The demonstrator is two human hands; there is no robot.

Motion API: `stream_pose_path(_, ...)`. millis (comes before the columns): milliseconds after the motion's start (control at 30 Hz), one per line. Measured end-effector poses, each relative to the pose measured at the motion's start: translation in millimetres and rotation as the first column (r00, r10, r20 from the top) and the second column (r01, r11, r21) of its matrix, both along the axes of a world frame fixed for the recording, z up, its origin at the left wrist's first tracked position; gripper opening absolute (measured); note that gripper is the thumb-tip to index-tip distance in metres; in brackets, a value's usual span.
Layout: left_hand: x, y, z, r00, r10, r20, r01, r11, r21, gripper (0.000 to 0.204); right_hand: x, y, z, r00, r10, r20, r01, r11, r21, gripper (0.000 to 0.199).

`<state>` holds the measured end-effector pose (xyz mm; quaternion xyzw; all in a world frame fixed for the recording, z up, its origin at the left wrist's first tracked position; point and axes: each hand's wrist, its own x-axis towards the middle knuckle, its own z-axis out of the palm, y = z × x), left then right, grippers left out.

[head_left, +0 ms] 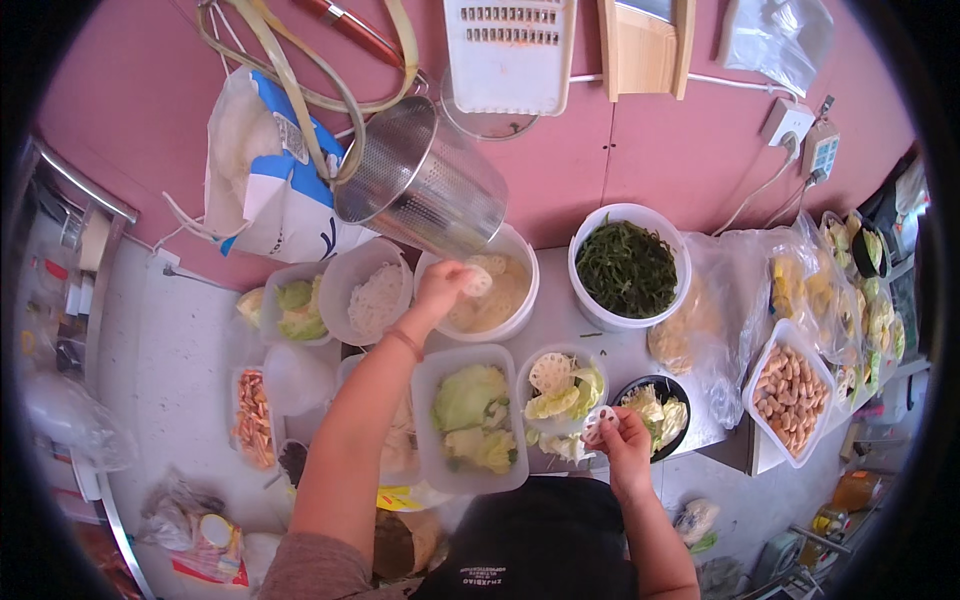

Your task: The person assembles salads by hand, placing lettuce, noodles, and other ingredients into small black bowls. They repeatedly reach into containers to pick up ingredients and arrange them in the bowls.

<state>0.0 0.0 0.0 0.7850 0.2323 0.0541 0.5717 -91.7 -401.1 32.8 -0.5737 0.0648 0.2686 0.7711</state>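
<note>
My left hand reaches over a white bucket of lotus root slices in cloudy liquid, its fingers closed on a lotus root slice. My right hand pinches another lotus root slice between a clear bowl and a black bowl. In the clear bowl lie pale cabbage leaves with one lotus root slice on top. Torn cabbage also fills the black bowl, right beside my right hand. A clear tub of green lettuce leaves stands left of the clear bowl.
A white bucket of dark green seaweed strips stands at the back. Left are tubs of white shreds and sliced sausages. A tray of small brown sausages sits right. A perforated metal strainer hangs above the lotus bucket.
</note>
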Motion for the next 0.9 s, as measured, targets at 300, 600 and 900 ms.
stream_pose_path(300, -22.6, -14.5, 45.7, 0.998, 0.059, 0.023, -0.054, 0.984, -0.17, 0.02, -18.8, -3.5, 7.8, 0.998, 0.008, -0.056, -0.008, 1.0, 0.002, 0.009)
stream_pose_path(600, -21.3, -29.9, 53.6, 0.992, 0.121, 0.043, -0.1, 0.934, -0.343, 0.026, -9.9, 3.8, 22.3, 0.995, 0.014, -0.102, -0.008, 0.998, 0.059, 0.009)
stream_pose_path(900, -19.8, -21.7, 39.5, 0.976, 0.209, -0.062, -0.217, 0.957, -0.193, 0.014, -6.0, 16.5, 23.5, 0.994, 0.011, -0.113, 0.007, 0.987, 0.163, 0.008)
